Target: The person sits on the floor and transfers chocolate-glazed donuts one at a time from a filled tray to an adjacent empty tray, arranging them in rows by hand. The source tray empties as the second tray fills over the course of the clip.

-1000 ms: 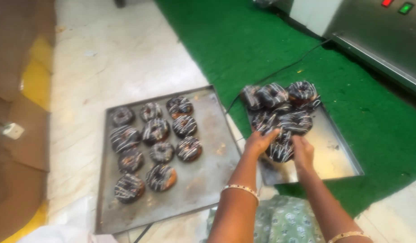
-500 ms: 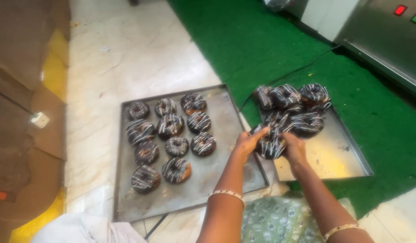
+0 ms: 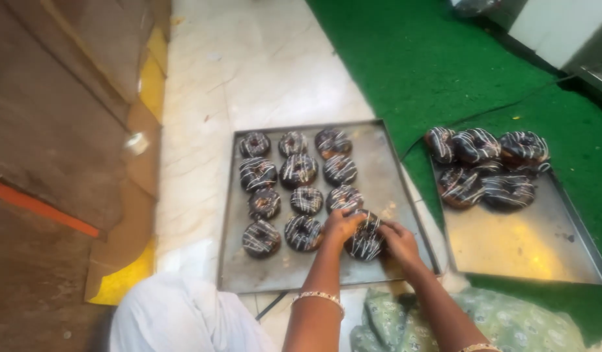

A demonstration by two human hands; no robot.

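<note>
A chocolate-glazed donut with white drizzle [image 3: 366,240] rests on the left metal tray [image 3: 391,171], at the right end of the front row. My left hand [image 3: 340,225] and my right hand [image 3: 397,240] hold it from either side. Several more glazed donuts [image 3: 298,169] lie in rows on that tray. On the right metal tray [image 3: 529,241] a cluster of several glazed donuts [image 3: 487,166] is piled at the far end.
Both trays lie on the floor, the left on pale marble [image 3: 249,72], the right on green turf [image 3: 444,58]. Brown cardboard [image 3: 60,124] lies to the left. A steel appliance [image 3: 574,32] stands at the far right. White cloth [image 3: 184,319] covers my knee.
Both hands carried one donut from the pile on the right tray leftward and down onto the left tray's front row. The camera view shifted right.
</note>
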